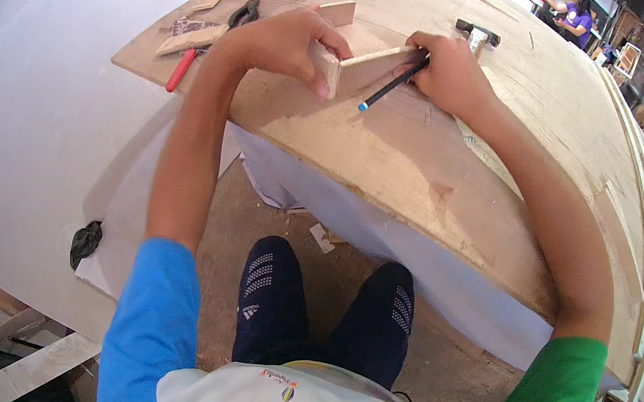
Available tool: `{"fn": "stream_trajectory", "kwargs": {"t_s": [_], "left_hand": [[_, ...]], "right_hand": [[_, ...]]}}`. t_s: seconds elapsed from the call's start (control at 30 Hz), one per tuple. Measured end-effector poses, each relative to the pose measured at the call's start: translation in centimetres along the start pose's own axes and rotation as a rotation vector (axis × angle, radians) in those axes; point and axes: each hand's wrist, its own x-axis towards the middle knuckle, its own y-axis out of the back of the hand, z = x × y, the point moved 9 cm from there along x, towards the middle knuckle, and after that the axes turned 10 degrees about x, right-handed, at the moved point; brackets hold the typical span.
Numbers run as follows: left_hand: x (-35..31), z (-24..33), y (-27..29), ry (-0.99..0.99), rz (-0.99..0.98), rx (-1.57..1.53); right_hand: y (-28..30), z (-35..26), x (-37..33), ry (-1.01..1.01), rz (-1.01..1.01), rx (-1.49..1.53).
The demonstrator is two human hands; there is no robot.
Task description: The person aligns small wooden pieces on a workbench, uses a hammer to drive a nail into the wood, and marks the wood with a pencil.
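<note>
We see a plywood tabletop carrying everything | on it a thin wooden strip stands on edge, meeting a small wood block | left hand curled, fingers closed around the block | right hand closed, gripping a black pencil against the strip | hammer just behind.

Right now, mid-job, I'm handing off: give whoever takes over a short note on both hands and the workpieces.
Left hand: grips a small wood block standing on the plywood bench.
Right hand: holds a black pencil and presses on a wood strip butted against the block.
Nearby: hammer behind the right hand, red-handled pliers at left.
Done: pieces set together. No pencil line or fastening visible yet.
</note>
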Motion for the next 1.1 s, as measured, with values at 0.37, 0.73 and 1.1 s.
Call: {"fn": "stream_trajectory", "kwargs": {"t_s": [0.37,0.73,1.1], "left_hand": [[-0.2,-0.5,0.2,0.02,0.048,-0.021],[0.0,3.0,0.3,0.071,0.15,0.272],[-1.1,2.6,0.4,0.035,0.434,0.19]], "right_hand": [[0.2,-0.8,0.3,-0.006,-0.015,-0.089],[0.4,-1.1,0.0,0.063,0.017,-0.092],[-0.2,-0.8,0.4,0.086,0.016,-0.08]]}}
